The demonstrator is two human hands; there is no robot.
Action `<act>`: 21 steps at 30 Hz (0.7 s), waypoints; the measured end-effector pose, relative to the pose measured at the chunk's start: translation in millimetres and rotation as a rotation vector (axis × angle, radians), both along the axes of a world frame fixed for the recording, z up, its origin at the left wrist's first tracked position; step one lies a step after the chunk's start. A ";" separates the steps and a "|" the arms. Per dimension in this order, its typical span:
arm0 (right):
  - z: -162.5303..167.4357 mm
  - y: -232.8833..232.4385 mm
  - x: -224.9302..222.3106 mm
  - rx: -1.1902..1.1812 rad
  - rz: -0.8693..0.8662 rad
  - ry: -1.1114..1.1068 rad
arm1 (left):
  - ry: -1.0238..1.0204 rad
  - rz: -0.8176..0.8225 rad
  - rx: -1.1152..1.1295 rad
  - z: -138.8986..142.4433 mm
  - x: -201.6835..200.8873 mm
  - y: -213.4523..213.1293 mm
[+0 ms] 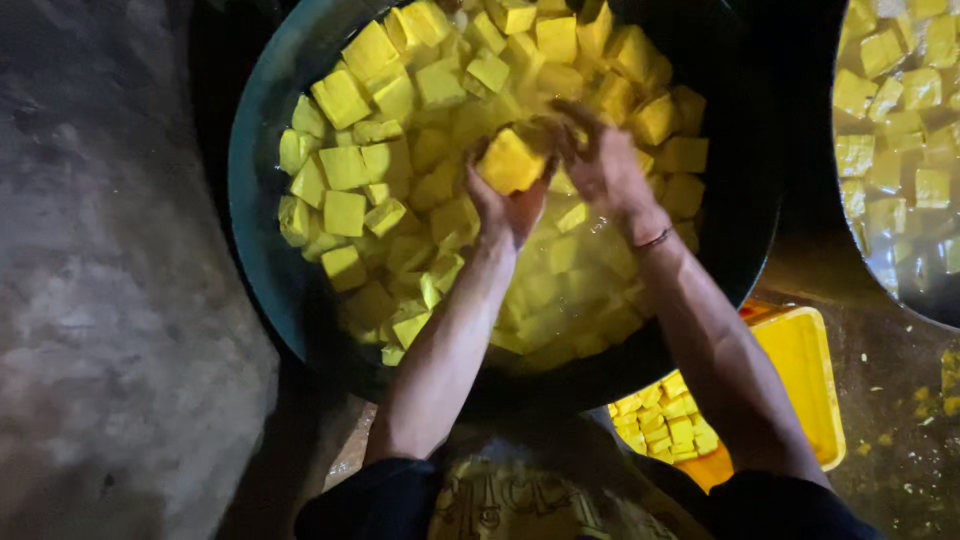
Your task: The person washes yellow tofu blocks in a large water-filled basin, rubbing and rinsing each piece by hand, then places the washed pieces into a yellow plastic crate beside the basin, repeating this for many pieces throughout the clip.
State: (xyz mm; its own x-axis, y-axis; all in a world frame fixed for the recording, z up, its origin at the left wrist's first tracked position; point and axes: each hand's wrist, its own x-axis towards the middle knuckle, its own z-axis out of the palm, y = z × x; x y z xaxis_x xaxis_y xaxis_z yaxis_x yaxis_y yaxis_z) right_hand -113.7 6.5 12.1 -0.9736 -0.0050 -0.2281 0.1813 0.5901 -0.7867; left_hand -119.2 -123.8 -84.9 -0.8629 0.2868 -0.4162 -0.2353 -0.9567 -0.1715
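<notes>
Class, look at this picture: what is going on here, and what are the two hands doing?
A person leans over a large dark basin full of water and floating yellow cubes. The left hand holds one yellow block up above the water, and the right hand is at the same block from the other side. A yellow crate with more small yellow cubes stands beside the basin, and a second basin of cubes shows at the right edge.
</notes>
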 end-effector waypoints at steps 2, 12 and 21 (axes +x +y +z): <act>-14.8 19.6 -6.0 0.455 0.130 0.262 | 0.151 0.075 0.006 2.4 -11.2 -15.0; -17.5 65.4 -56.3 -0.077 -0.080 -0.133 | 0.181 0.205 -0.149 15.9 -52.2 -108.1; -39.3 -74.2 -108.9 0.572 0.069 0.152 | 0.079 0.244 -0.198 -13.3 -54.2 -105.4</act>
State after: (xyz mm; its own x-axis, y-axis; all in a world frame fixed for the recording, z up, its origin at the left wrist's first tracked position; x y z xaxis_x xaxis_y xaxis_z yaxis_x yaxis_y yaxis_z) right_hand -222.5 -67.7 -27.2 -0.9974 0.0129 -0.0712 0.0374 0.9344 -0.3543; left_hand -173.4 -229.2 -98.2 -0.9279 -0.0120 -0.3727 -0.0005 -0.9994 0.0332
